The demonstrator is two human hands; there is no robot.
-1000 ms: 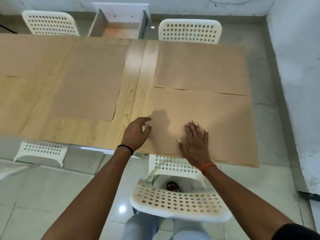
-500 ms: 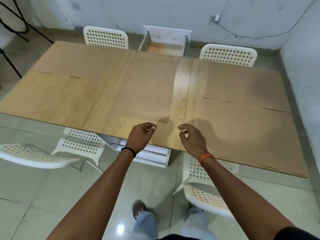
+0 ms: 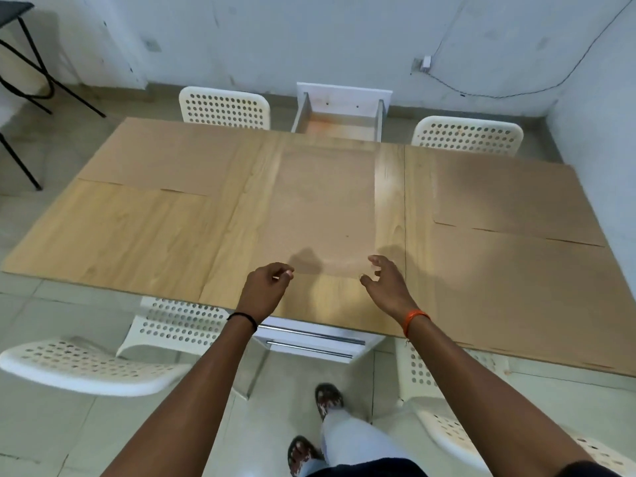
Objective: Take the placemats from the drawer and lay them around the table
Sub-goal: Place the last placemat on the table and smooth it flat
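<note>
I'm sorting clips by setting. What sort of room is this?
Probably a plain dining room: a long wooden table laid with brown placemats, white perforated chairs around it, and an open drawer by the bare painted wall.

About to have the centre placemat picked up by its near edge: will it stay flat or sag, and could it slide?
The centre placemat looks very thin and lies flush on the table, so it will probably droop if lifted by one edge. It seems light for its area. On that smooth wood it may slide when pushed. The left hand and right hand hover at its near corners.
</note>
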